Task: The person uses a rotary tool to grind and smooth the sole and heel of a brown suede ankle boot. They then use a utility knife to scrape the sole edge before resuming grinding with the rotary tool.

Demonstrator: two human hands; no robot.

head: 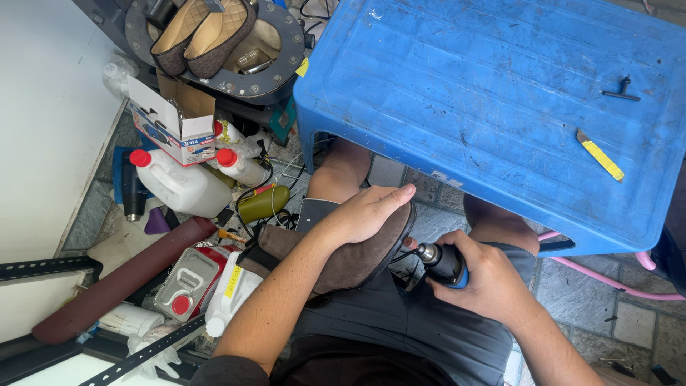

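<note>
Left hand: the left hand (364, 213) lies over a brown shoe (350, 261), fingers (391, 196) spread along its upper and pressing it against the lap.
Right hand: the right hand (489, 279) is wrapped around a small rotary tool (443, 263) with a blue and black body, fingers clamped tight on it.
Tool tip: the metal nose points at the shoe's edge, just beside the sole; the bit itself is too small to make out.
Shoe position: on the person's lap, in front of the blue plastic stool (500, 107), toe towards the stool's near edge.
Stool edges: the stool's near edge overhangs the knees; a yellow-handled blade (600, 156) and a small black key (620, 91) lie well apart on its top, towards the right side.
Open room: bare stone floor (579, 286) shows to the right of the right hand; the left side is crowded.
Left clutter: a white jug with a red cap (182, 186), a cardboard box (175, 121) and a metal can (187, 282) stand close together.
Cut off: a pair of tan shoes (204, 32) on a round machine runs past the top edge.
Hidden: the shoe's sole and heel are largely covered by the left forearm.
</note>
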